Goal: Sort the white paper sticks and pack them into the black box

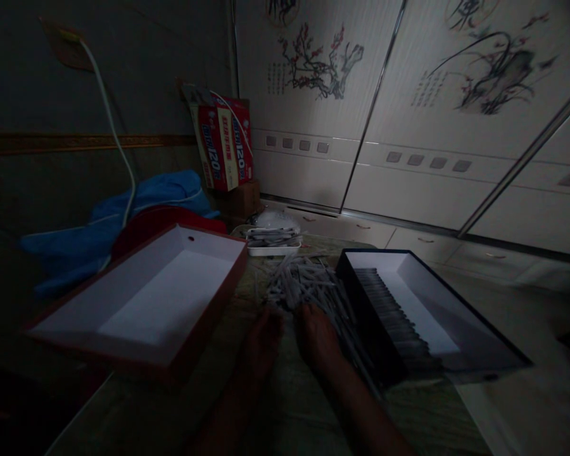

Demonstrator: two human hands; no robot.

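Low in the middle of the frame our left hand [266,335] and right hand [316,339] lie loosely spread on the pile of thin pale paper sticks [304,285], seemingly gathering them, between the black box [479,329] with its neat row and the red-edged white tray [137,297] on the bench [285,405].

One head camera only – it looks forward and down, close over the table [285,405], facing the wardrobe doors [408,126].
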